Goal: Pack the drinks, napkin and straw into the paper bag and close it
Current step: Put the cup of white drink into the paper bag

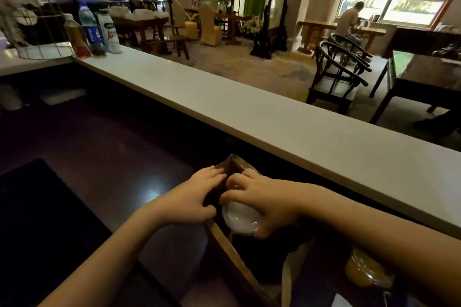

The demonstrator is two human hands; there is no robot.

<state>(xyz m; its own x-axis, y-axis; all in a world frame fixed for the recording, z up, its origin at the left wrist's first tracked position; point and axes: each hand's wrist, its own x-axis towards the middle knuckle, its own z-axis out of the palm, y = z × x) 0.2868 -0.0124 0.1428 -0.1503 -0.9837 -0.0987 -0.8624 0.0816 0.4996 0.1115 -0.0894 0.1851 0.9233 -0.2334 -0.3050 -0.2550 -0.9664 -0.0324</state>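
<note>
A brown paper bag (234,164) stands open on the dark lower counter, its near rim running down toward me. My left hand (197,194) grips the bag's left wall, thumb over the edge. My right hand (264,202) is closed around a clear plastic cup with a white lid (239,219), holding it inside the bag's mouth. A second cup with an orange drink and a clear lid (366,274) stands under my right forearm at the lower right. I see no napkin or straw clearly; a pale shape (289,279) near the bag is too dim to tell.
A long white bar top (249,104) runs diagonally behind the bag. Three drink bottles (94,30) stand at its far left beside a wire basket (40,35). Beyond it are wooden chairs (336,72), tables and a seated person (349,20).
</note>
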